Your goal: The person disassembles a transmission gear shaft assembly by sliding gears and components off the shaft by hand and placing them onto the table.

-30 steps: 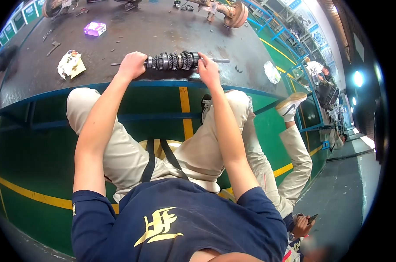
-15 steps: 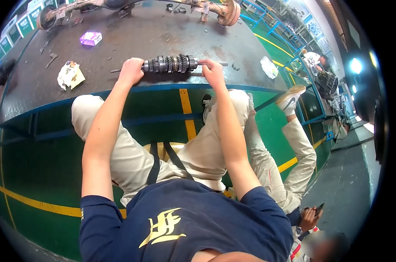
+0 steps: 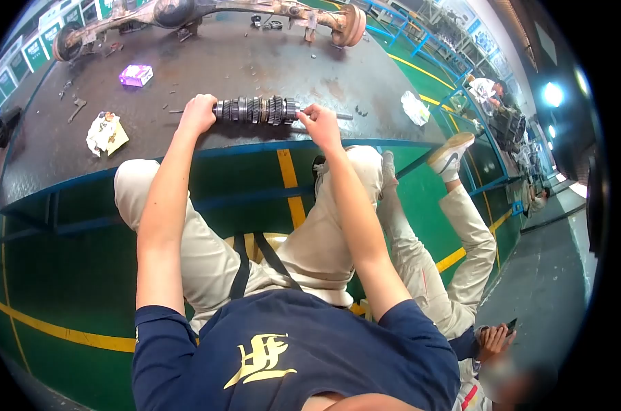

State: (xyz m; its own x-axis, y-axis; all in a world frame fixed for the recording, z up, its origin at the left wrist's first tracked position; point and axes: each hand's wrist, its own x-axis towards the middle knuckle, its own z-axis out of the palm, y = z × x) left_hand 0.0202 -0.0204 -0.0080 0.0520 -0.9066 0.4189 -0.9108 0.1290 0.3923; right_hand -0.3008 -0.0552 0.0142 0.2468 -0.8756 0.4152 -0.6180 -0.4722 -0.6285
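Note:
A transmission gear shaft [image 3: 257, 109] with several dark metal gears lies crosswise near the front edge of the workbench. My left hand [image 3: 199, 115] is closed around its left end, and a thin shaft tip pokes out beyond the fist. At the other end, the fingers of my right hand [image 3: 318, 123] are curled on the shaft, against the last gear. The bare rod continues to the right past that hand. My right fingertips are partly hidden.
On the metal workbench [image 3: 207, 68] are a rusty axle [image 3: 242, 8], a purple box [image 3: 136, 75], a crumpled paper [image 3: 106, 133], a white wrapper [image 3: 414, 108] and small loose parts. A seated person's hand with a phone [image 3: 495, 340] is at lower right; another person [image 3: 485, 89] works farther back.
The view has tilted slightly, so the bench sits lower in it. My right hand has moved left along the shaft, closer to the gears. My left hand keeps its grip.

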